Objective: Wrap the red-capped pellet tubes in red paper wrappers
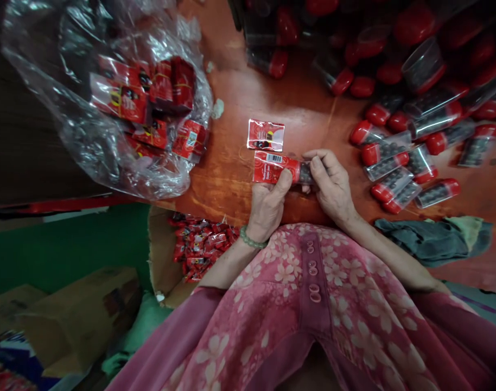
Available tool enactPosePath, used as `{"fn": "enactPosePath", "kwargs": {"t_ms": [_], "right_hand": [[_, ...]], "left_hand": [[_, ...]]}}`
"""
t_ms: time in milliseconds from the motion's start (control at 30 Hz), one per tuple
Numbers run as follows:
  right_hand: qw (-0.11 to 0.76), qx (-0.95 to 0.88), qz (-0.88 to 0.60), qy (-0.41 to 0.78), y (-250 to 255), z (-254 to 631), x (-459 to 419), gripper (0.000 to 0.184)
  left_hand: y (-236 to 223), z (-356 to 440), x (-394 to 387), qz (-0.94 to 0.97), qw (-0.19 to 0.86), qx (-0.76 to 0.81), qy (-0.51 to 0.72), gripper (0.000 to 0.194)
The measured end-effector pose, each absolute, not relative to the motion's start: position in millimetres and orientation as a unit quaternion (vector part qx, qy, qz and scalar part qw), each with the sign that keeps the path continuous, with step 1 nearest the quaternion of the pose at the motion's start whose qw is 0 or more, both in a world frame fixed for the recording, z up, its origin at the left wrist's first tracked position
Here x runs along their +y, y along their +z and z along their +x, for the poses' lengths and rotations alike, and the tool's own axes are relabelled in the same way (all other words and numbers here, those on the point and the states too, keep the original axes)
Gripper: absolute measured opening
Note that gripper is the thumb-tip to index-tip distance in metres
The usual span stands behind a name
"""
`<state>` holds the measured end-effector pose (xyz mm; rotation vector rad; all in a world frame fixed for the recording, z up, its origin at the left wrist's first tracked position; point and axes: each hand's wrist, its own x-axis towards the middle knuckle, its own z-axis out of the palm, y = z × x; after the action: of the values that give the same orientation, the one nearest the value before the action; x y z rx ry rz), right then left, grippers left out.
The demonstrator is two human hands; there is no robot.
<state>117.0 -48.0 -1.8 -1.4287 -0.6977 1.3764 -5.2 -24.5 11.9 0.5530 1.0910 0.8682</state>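
My left hand (268,206) grips a red printed sleeve (266,169) with a barcode, its thumb pressed on the front. One end of a small clear tube of dark balls (305,172) sits inside the right end of that sleeve. Closed around the tube's other end are the thumb and fingers of my right hand (331,184); they hide its tip. Just beyond, a flat stack of red sleeves (266,135) lies on the wooden table (231,108), close to the held sleeve but apart from my fingers.
Several red-capped clear tubes (394,184) lie loose on the right, with more piled behind. A clear plastic bag (109,157) at left holds bundled red sleeves (162,87). Below the table edge, a cardboard box (160,255) contains red wrapped pieces (203,241). A dark cloth (427,239) lies right.
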Motion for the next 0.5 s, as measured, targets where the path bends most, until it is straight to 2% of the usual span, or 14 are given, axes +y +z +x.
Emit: {"fn": "enactPosePath", "kwargs": {"t_ms": [133,333,500], "right_hand": [[0.509,-0.287,-0.533,0.612,1,117,-48,0.049],[0.455,-0.318,-0.509,0.658,2,132,-50,0.045],[0.484,-0.284,-0.491,0.667,-4,123,-46,0.05]], "left_hand": [[12,-3,-19,0.246,0.747,0.487,0.38,0.022],[13,-7,-9,0.267,0.746,0.485,0.37,0.034],[4,-3,-11,0.281,0.752,0.463,0.375,0.049]]}}
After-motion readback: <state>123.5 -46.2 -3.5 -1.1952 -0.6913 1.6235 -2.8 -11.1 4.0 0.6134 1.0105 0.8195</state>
